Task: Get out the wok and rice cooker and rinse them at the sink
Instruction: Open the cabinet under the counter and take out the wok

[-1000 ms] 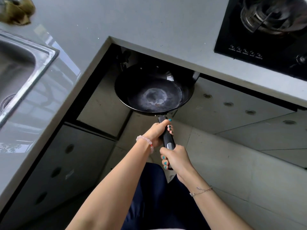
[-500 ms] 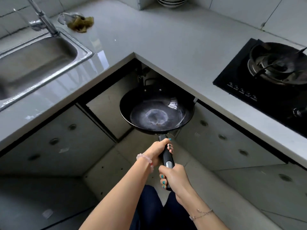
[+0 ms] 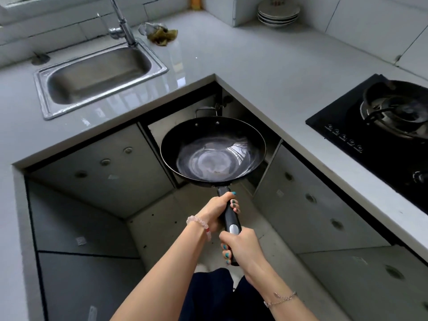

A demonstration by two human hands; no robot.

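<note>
Counter [image 3: 243, 66] wraps an L. The sink [image 3: 92, 77] sits in its left run and the hob [image 3: 361, 140] lies far right of the sink. Wok [image 3: 213, 151] is in the air, below and right of the sink, level, in front of the open corner cabinet. A second ago it sat half under the counter lip; now it is pulled clear. Judgement: wok is out, and the next step is to carry it up-left to the sink. Left hand [image 3: 216, 209] is clamped on the handle [image 3: 231, 218] near the bowl, right hand [image 3: 240, 246] on its end, close together. No rice cooker seen.
</note>
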